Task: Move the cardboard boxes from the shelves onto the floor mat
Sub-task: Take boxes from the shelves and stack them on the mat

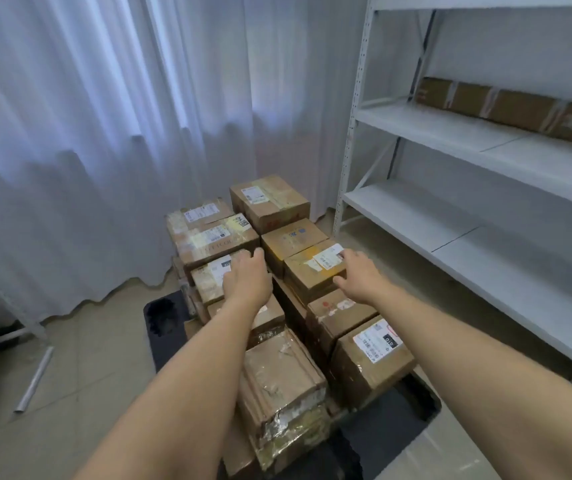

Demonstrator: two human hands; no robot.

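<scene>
Boxes packed on dark floor mat, near to far. Left hand spread flat over left row; right hand spread, fingers on labelled box. Far right, long box on shelf.

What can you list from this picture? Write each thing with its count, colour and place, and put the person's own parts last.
cardboard boxes on the mat: about ten, brown with white labels and tape, packed in two rows on the floor.
long box: one, brown with tape bands, lying on a middle shelf at the right.
floor mat: one, dark, under the boxes.
shelving unit: one, white metal, at the right; the other shelves in view are bare.
curtain: white, covering the wall behind.
metal tube: one, silver, lying on the floor at the left.
left hand: open, over a box in the left row.
right hand: open, at a labelled box in the right row.
</scene>
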